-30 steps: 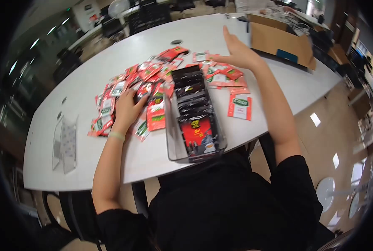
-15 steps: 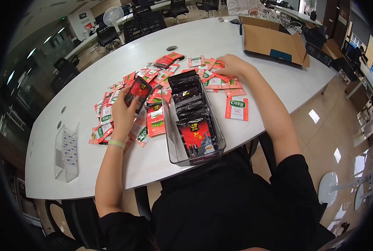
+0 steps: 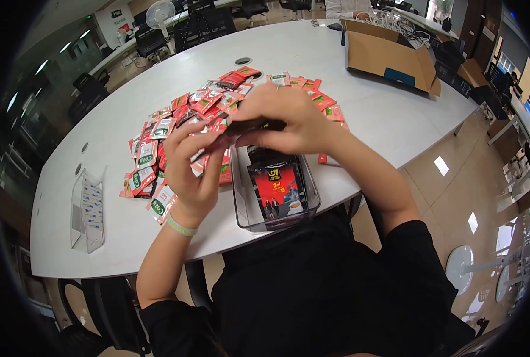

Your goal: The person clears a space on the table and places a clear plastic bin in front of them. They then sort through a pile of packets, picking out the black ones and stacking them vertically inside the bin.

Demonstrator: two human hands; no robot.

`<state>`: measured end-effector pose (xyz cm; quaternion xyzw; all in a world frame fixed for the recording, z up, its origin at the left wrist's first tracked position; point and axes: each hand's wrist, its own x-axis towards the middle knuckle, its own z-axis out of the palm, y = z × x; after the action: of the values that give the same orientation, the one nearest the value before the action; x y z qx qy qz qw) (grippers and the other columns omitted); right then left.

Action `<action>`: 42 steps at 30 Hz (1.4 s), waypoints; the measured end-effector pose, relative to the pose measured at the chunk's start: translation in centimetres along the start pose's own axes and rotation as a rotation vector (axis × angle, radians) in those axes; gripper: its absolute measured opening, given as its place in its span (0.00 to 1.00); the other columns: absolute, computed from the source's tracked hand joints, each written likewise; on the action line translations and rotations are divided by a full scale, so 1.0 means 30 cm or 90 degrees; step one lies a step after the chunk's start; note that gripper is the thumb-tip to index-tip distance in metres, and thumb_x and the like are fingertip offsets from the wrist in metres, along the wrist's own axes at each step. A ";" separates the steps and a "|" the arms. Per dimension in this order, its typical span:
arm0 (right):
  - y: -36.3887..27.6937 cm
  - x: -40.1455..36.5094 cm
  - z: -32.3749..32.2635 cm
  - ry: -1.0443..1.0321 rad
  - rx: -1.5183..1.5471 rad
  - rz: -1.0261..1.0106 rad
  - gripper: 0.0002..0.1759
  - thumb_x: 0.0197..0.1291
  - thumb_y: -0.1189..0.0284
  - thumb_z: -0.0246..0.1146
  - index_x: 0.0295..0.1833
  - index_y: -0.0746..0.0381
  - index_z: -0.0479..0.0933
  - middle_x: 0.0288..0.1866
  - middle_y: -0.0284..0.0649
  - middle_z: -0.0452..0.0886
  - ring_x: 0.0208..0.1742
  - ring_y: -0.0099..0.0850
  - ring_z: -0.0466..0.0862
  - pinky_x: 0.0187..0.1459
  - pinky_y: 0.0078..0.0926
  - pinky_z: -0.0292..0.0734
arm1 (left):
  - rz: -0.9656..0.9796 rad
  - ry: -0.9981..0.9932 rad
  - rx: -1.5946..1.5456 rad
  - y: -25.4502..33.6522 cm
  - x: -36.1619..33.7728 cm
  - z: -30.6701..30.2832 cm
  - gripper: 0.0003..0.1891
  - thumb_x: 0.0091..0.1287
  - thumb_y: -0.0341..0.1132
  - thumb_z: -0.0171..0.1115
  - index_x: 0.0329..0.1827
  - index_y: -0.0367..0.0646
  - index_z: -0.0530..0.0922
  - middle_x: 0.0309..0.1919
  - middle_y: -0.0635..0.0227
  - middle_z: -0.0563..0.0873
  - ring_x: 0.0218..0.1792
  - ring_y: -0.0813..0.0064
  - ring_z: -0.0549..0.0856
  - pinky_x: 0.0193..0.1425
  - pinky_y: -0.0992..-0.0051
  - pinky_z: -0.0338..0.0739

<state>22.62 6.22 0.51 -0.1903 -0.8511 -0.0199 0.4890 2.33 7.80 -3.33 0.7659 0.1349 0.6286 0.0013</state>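
Above the far end of a clear plastic bin (image 3: 239,208), both my hands meet on a dark coffee sachet (image 3: 247,127), seen nearly edge-on. My left hand (image 3: 193,163) pinches its left edge with the fingertips. Curled over its other side is my right hand (image 3: 291,119), thumb below and fingers above. Inside the bin a row of black coffee sachets stands upright, a red and black G7 3in1 sachet (image 3: 280,191) at the front. My hands cover the row's back part. A pile of red and white Cozy tea sachets (image 3: 149,157) spreads behind and to the left.
To the left stands a clear holder (image 3: 89,211) with a blue-patterned strip. An open cardboard box (image 3: 390,59) sits at the back right of the white table (image 3: 122,113). Beyond it are a person's sleeve (image 3: 339,8) and a tangle of white cables (image 3: 396,22).
My left hand has brought the coffee sachet rightward to the bin. My right hand has left the tea sachets on the right and come over to grip the same sachet.
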 end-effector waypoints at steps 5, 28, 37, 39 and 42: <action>-0.019 0.000 -0.012 -0.008 0.011 0.040 0.19 0.42 0.79 0.72 0.44 0.62 0.81 0.35 0.39 0.84 0.33 0.30 0.82 0.36 0.24 0.75 | -0.047 -0.064 -0.005 -0.029 -0.024 -0.004 0.13 0.56 0.25 0.65 0.44 0.39 0.76 0.44 0.60 0.81 0.48 0.64 0.78 0.51 0.70 0.71; -0.044 -0.029 -0.080 -0.368 0.165 0.195 0.10 0.48 0.69 0.68 0.28 0.63 0.75 0.20 0.37 0.75 0.24 0.32 0.75 0.28 0.27 0.69 | -0.012 -0.341 -0.048 -0.064 -0.023 0.024 0.25 0.73 0.50 0.35 0.31 0.44 0.78 0.32 0.69 0.82 0.38 0.70 0.79 0.55 0.66 0.61; -0.054 -0.015 -0.105 -0.542 -0.015 0.304 0.12 0.48 0.68 0.67 0.35 0.62 0.74 0.23 0.35 0.71 0.31 0.33 0.73 0.35 0.31 0.68 | -0.017 -0.341 -0.056 -0.057 -0.017 0.024 0.17 0.71 0.41 0.44 0.32 0.44 0.79 0.32 0.70 0.82 0.39 0.71 0.79 0.53 0.69 0.62; -0.051 -0.014 -0.107 -0.526 -0.017 0.281 0.15 0.47 0.67 0.68 0.38 0.62 0.74 0.25 0.36 0.72 0.34 0.34 0.74 0.37 0.30 0.69 | -0.029 -0.336 -0.035 -0.059 -0.017 0.019 0.15 0.70 0.40 0.45 0.33 0.44 0.79 0.32 0.70 0.82 0.39 0.72 0.79 0.53 0.69 0.62; -0.021 -0.045 -0.101 -0.437 -0.025 0.201 0.21 0.45 0.64 0.70 0.43 0.62 0.74 0.31 0.37 0.74 0.38 0.34 0.75 0.40 0.30 0.70 | -0.056 -0.332 0.004 -0.046 -0.012 0.011 0.13 0.69 0.39 0.48 0.35 0.44 0.80 0.32 0.69 0.82 0.39 0.71 0.79 0.54 0.67 0.62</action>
<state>25.50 4.56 1.06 -0.3236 -0.9251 0.1045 0.1687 2.31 9.11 -3.99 0.8953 0.1653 0.4092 0.0607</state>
